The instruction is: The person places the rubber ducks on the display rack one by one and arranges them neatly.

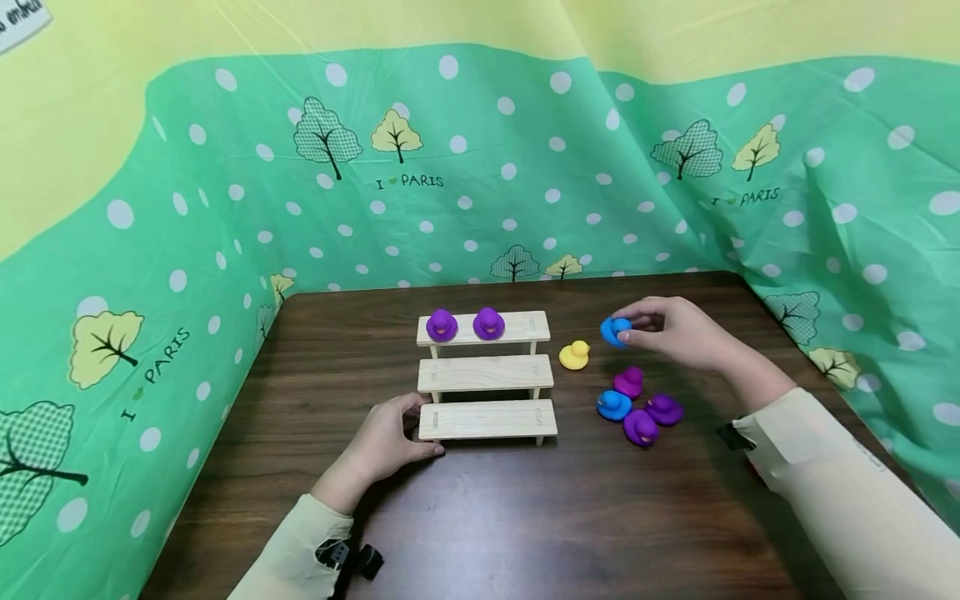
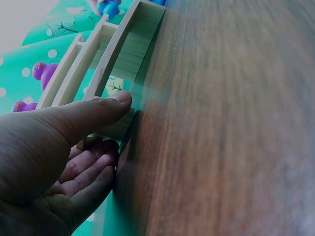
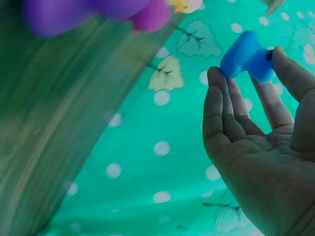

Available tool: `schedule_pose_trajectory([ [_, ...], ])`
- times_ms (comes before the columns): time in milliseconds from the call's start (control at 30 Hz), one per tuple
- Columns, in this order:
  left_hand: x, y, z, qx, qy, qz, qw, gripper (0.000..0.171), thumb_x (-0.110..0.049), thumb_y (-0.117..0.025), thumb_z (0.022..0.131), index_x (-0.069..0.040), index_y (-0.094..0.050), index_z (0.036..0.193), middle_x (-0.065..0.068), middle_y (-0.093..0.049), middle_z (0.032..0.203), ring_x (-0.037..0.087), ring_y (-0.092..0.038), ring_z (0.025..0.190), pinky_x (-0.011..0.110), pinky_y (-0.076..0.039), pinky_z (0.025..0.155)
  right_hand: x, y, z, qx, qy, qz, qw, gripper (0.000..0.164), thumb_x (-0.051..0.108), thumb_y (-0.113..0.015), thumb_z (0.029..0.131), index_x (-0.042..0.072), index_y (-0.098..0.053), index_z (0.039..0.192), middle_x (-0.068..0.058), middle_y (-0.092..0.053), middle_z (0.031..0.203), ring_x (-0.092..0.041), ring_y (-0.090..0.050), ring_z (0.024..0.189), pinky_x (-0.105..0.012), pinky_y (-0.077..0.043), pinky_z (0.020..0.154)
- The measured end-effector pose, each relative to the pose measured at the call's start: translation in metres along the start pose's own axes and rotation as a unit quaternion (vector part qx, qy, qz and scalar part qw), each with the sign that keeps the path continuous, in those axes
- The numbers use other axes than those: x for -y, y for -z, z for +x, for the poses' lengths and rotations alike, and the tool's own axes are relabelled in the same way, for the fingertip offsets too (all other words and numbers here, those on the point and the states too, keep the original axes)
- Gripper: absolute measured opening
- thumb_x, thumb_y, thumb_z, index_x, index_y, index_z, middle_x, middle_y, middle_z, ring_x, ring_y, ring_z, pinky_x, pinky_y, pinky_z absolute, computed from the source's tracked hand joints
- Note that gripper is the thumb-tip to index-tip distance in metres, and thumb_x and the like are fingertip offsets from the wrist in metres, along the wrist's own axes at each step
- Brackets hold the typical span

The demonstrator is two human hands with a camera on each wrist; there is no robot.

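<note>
My right hand (image 1: 678, 333) pinches a blue rubber duck (image 1: 612, 331) between thumb and fingertips, above the right side of the table. In the right wrist view that blue duck (image 3: 246, 56) is held at the fingertips, away from the palm. My left hand (image 1: 384, 439) grips the left end of the lowest step of a three-step wooden stand (image 1: 487, 421), thumb (image 2: 110, 102) at the front and fingers curled behind and below. Two purple rubber ducks, one at the left end (image 1: 442, 326) and one near the middle (image 1: 489, 324), sit on the top step.
Right of the stand is a yellow duck (image 1: 574, 356). Nearer, another blue duck (image 1: 614, 406) lies grouped with three purple ducks (image 1: 641, 428). The dark wooden table (image 1: 480, 517) is bordered by a green dotted cloth (image 1: 510, 167) hanging behind and at both sides.
</note>
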State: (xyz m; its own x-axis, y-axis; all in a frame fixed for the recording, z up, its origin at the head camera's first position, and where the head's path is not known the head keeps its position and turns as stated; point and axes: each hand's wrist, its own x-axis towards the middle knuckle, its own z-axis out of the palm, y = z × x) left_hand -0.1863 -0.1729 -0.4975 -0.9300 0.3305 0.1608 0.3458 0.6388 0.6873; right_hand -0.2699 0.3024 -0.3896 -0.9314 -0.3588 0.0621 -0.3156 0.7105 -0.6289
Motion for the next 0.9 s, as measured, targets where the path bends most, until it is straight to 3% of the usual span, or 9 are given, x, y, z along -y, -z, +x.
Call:
schedule_pose_trajectory([
  [467, 0.0, -0.001, 0.0, 0.0, -0.006, -0.007, 1.0, 0.052, -0.021, -0.102, 0.067, -0.015, -0.068, 0.106, -0.009, -0.072, 0.093, 0.009, -0.07, 0.091, 0.039, -0.057, 0.086, 0.047, -0.023, 0.033, -0.019, 0.028, 0.037, 0.999, 0.025, 0.029, -0.081, 0.094, 0.02, -0.076, 0.117, 0.002, -0.074, 0.109, -0.018, -0.069, 0.098, -0.034, -0.056, 0.086],
  [700, 0.0, 0.0, 0.0, -0.002, -0.007, -0.006, 1.0, 0.051, -0.021, -0.102, 0.067, -0.015, -0.068, 0.105, -0.01, -0.072, 0.092, 0.009, -0.07, 0.091, 0.039, -0.057, 0.086, 0.064, -0.034, 0.042, -0.021, 0.057, 0.067, 0.996, 0.028, 0.03, -0.08, 0.095, 0.017, -0.076, 0.12, -0.001, -0.075, 0.109, -0.02, -0.07, 0.099, -0.032, -0.058, 0.084],
  [900, -0.001, 0.0, 0.0, -0.003, -0.006, -0.002, 1.0, 0.051, -0.021, -0.102, 0.066, -0.015, -0.069, 0.105, -0.009, -0.072, 0.092, 0.009, -0.07, 0.09, 0.039, -0.057, 0.086, 0.077, -0.046, 0.048, -0.007, 0.054, 0.089, 0.995, 0.029, 0.03, -0.08, 0.096, 0.017, -0.076, 0.121, -0.003, -0.073, 0.112, -0.021, -0.069, 0.101, -0.036, -0.059, 0.086],
])
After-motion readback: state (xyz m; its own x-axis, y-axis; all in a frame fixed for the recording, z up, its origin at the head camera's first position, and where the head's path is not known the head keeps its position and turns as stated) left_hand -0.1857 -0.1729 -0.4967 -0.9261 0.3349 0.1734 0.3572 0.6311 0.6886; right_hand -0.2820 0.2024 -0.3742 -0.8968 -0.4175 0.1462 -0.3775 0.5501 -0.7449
